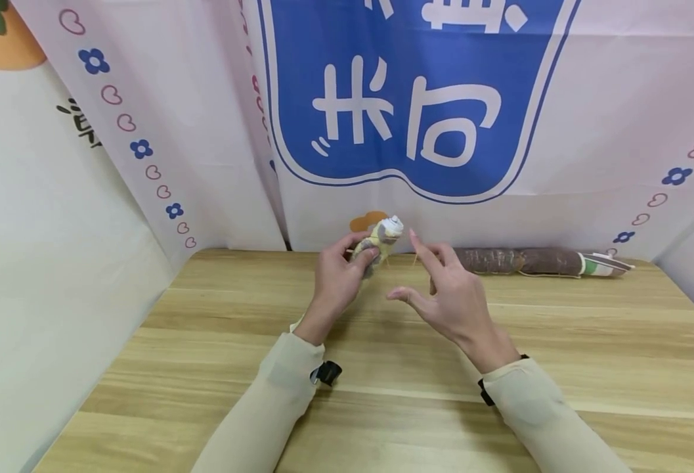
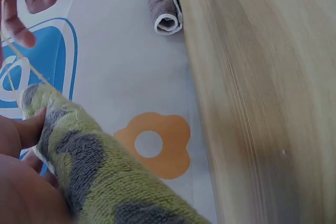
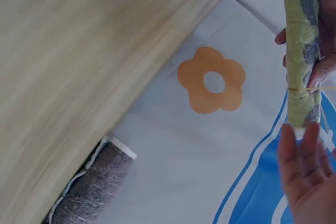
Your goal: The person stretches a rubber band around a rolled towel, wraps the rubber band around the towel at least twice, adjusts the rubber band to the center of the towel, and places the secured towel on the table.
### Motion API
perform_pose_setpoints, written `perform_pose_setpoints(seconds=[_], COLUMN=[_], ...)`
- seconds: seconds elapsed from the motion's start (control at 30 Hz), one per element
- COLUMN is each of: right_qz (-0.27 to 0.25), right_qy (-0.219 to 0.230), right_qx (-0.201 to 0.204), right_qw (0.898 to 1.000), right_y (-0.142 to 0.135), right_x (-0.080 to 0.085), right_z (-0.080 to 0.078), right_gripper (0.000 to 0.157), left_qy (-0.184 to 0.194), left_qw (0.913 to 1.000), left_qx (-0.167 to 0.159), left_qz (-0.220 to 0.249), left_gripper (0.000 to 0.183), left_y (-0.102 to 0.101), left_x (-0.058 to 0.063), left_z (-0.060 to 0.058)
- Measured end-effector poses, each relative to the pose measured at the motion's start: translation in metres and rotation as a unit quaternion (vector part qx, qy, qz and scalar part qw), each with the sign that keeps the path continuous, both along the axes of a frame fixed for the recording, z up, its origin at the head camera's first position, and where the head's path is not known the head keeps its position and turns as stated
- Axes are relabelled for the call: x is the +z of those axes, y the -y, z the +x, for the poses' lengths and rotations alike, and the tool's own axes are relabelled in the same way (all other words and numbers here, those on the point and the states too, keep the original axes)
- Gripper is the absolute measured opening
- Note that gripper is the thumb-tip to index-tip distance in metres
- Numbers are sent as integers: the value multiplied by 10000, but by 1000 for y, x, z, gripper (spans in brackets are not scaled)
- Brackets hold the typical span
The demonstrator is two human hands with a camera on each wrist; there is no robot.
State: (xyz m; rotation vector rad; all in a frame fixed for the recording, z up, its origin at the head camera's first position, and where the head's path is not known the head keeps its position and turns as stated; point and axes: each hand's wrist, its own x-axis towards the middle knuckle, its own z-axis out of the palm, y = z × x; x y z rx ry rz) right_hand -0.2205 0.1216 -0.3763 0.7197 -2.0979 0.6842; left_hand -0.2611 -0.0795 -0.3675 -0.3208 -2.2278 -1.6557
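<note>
A rolled-up yellow-green towel (image 1: 384,238) with grey patches is raised above the back of the table, tilted, its whitish end up. My left hand (image 1: 339,268) grips it around the middle, thumb on the near side. A thin tan rubber band (image 2: 31,67) crosses the roll near one end and stretches away from it toward the right hand in the left wrist view. My right hand (image 1: 454,292) is beside the roll, its thumb and index finger extended and spread apart. In the right wrist view its fingertips overlap the roll's end.
A dark brown rolled towel (image 1: 550,261) with a green and white part at one end lies along the table's back edge, to the right. The wooden table (image 1: 382,407) meets a printed cloth backdrop (image 1: 222,164), which has an orange flower and a large blue sign.
</note>
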Motion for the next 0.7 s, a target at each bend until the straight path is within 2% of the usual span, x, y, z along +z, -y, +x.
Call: perform_pose_setpoints(seconds=[0.13,0.23,0.3,0.37,0.47,0.53,0.6,0.7], right_qz=[-127,-433,-786,-1270,-2032,-2401,-2601,-2631], right_qy=[904,1766,2384,2959,3581,3843,3990,4060], right_qx=[-175,161,489,740,857,856,853,851], right_qw=[9957,9832,9667,9438,9073,8873,8751,8710], right_y=[1,2,3,3,2,0,-3,-8], right_x=[0,2,4,5,5,5,5,5], right_z=[2,5,8,9,7,5,3,-1], right_gripper=[101,95,85,76,71,74,76,79], left_qy=[-213,-353,-422,-480,-546,-559,-549,-485], left_qw=[9996,9990,9988,9986,9974,9955,9932,9909], left_qx=[195,268,240,96,-386,-734,-1018,-1251], left_qz=[23,40,98,175,251,206,142,-33], left_gripper=[26,26,26,25,24,25,25,24], left_y=[-1,-2,-3,-3,-3,-2,-1,0], left_x=[-1,-1,-1,-1,0,0,0,0], left_z=[0,-1,-1,0,1,1,2,2])
